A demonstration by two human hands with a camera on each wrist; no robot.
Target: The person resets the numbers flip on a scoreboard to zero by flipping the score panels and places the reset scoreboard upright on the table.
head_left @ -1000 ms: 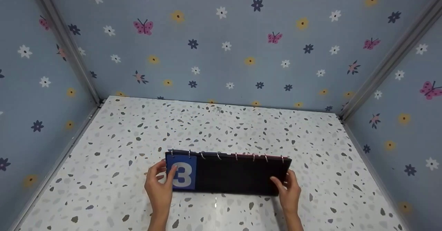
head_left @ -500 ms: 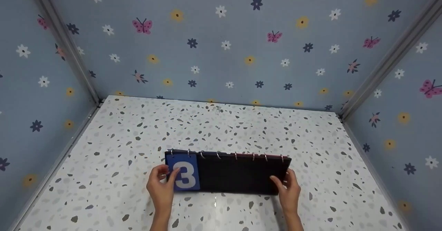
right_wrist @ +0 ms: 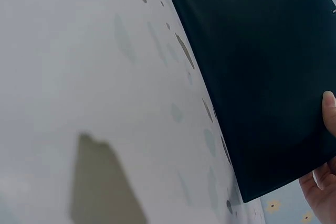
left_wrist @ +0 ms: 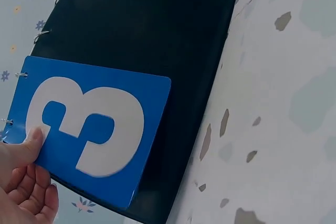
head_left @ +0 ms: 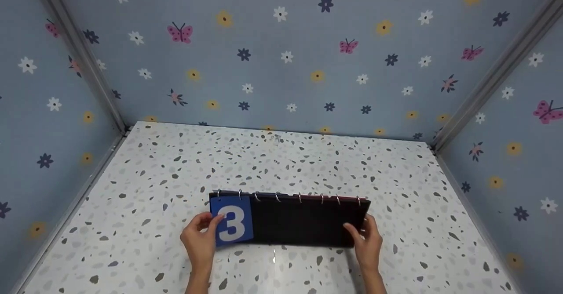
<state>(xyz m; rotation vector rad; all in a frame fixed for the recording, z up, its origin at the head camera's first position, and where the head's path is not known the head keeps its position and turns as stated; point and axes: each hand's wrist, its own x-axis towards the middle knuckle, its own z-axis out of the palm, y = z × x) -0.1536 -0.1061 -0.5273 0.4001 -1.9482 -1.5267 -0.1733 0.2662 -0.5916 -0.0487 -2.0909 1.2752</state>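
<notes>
A black flip scoreboard [head_left: 299, 221] stands on the speckled table, with metal rings along its top edge. At its left end hangs a blue number card [head_left: 233, 223] with a white 3, its lower edge slightly askew. My left hand [head_left: 198, 239] pinches the card's left edge, the thumb lying on the front by the 3 in the left wrist view. At the opposite end, my right hand [head_left: 368, 243] grips the board's edge, thumb on the black face [right_wrist: 252, 77] and fingers behind. The board's back is hidden; a strip of red shows behind its top right.
A white terrazzo-patterned table [head_left: 272, 166] spreads around the board. Blue panels with flowers and butterflies [head_left: 281, 56] enclose it at the back and both sides, joined by grey metal posts [head_left: 497, 74].
My left hand has shifted slightly right, then back left, and the blue card has swung with it, its lower end now tilted leftward. The right hand keeps its hold.
</notes>
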